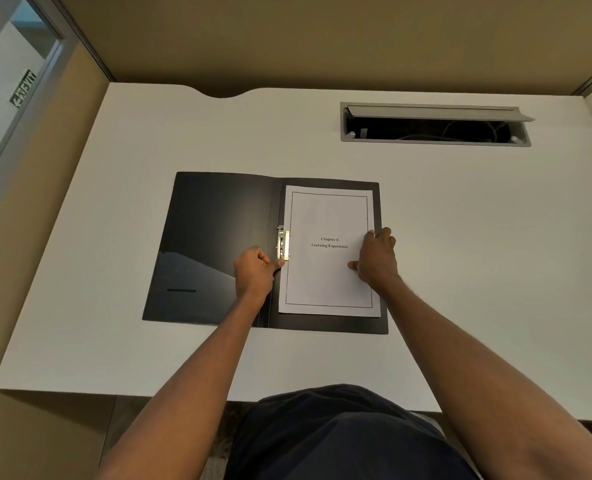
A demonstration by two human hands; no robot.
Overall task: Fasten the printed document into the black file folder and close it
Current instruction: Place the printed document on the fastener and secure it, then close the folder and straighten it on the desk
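Black file folder (218, 244) open flat on desk (114, 168). Printed document (329, 251), bordered title page, between hands. Left hand (254, 271) curled, thumb on metal clip (282, 243). Right hand (376, 259) spread, pressing document's right edge.

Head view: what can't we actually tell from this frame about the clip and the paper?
- Clip: too small to see whether it clamps the paper; the left hand covers its lower end.
- Paper's right edge: partly hidden under the right hand.
- Sheet count: only the top page shows.
- Folder spine: its lower part is behind the left forearm.
- Desk slot: inside too dark to read.
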